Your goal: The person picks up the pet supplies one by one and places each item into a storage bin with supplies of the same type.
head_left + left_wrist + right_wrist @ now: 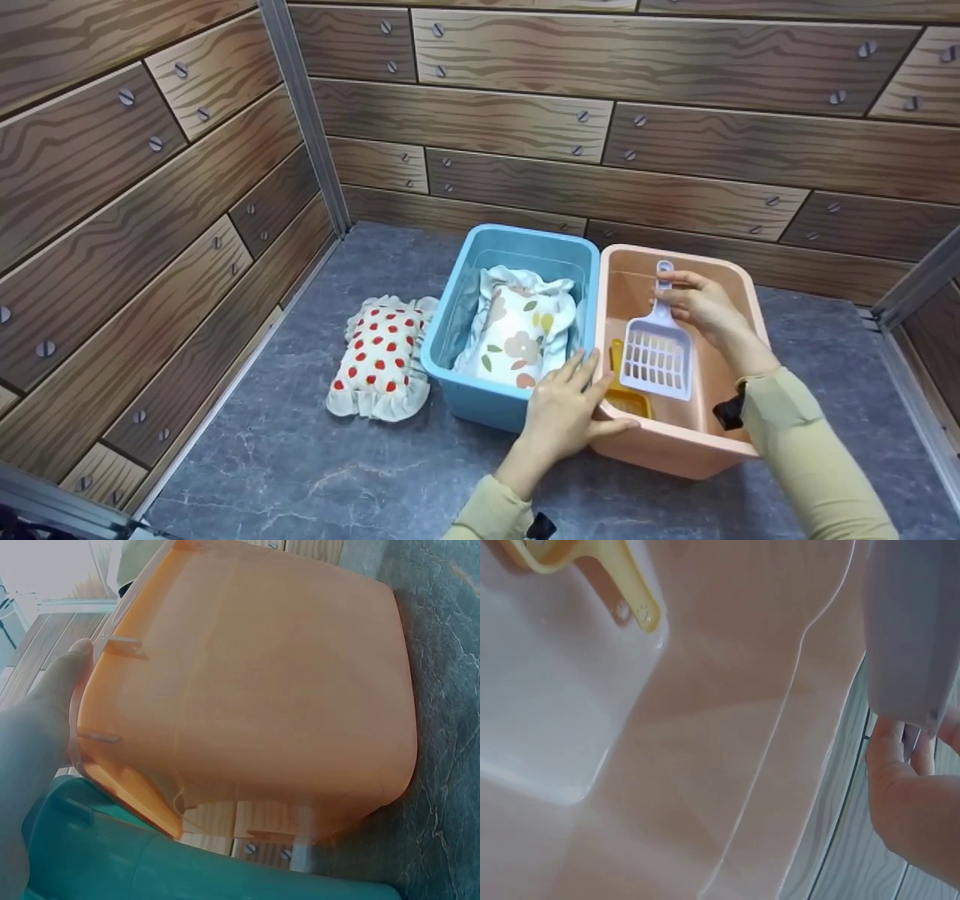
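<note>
My right hand (709, 311) pinches the handle of a pale lilac litter scoop (661, 321), which hangs slotted end down over a peach plastic bin (697, 442). In the right wrist view, the lilac scoop (911, 630) shows at the upper right, partly cut off. Inside the peach bin lies a yellow scoop (634, 596), partly hidden by the rim in the head view. My left hand (561, 409) rests where the rims of the peach bin and a blue bin (480, 401) meet, fingers extended and thumb along the peach rim.
A ruffled floral cushion (517, 337) lies in the blue bin on top of other white fabric. Left of that bin, a strawberry-print cushion (379, 356) sits on the grey marbled floor (285, 457). Wood-print walls (510, 120) stand behind and on the left.
</note>
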Tool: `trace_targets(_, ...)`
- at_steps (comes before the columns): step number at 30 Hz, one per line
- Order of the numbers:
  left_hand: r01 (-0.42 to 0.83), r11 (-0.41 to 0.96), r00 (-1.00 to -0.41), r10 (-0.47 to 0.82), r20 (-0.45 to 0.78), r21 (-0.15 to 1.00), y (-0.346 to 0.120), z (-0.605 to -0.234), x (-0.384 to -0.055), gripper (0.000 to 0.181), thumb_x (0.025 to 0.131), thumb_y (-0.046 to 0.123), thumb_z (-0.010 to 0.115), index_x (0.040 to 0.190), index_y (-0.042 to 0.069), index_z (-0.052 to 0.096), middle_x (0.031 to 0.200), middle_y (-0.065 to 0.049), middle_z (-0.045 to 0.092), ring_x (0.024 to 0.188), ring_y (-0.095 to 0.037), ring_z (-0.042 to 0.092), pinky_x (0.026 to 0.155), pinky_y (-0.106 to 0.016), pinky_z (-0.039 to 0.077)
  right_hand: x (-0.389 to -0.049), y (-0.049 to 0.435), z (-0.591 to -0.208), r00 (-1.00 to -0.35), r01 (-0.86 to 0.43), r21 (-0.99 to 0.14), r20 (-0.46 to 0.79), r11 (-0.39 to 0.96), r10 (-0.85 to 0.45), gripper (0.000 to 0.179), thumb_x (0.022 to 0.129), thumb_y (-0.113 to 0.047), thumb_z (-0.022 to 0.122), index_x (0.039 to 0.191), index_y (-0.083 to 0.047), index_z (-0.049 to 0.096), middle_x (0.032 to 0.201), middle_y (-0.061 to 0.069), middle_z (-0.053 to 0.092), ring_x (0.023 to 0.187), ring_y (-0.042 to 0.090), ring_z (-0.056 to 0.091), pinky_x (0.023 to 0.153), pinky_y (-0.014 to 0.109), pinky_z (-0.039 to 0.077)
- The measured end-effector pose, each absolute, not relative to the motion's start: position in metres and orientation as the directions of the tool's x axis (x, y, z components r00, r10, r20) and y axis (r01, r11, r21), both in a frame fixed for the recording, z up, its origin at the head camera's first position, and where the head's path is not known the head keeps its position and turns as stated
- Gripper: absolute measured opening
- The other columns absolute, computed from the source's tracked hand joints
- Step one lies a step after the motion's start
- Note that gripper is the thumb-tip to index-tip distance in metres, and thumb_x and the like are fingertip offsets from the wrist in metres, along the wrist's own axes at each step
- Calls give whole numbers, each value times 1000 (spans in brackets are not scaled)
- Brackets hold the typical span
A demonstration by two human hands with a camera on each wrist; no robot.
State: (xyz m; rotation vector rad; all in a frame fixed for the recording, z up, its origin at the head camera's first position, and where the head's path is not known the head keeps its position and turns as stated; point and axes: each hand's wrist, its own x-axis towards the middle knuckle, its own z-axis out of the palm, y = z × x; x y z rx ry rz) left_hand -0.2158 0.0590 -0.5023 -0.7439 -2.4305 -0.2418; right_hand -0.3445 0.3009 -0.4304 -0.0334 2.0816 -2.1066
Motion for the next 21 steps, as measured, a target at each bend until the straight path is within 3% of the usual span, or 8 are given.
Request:
trace_targets(14,551,834,-662,457,594,-28,59,-504,-216,71,81,78,51,126,26,68,140,-4,56,128,-21,53,87,-33,52,-345,299,-439,-981,134,-989,-141,64,-132,21,93,-3,64,97,-24,64,94,-7,66,84,7,69,72,20,54)
trace_targets(21,548,836,-657,449,605,-25,59,-503,-217,71,80,79,51,124,26,69,139,-4,57,128,-21,53,87,-33,52,-346,297,-442,-977,137,-988,-147,76,-153,18,93,-2,62,105,-16,61,92,-5,67,85,8,69,74,22,54)
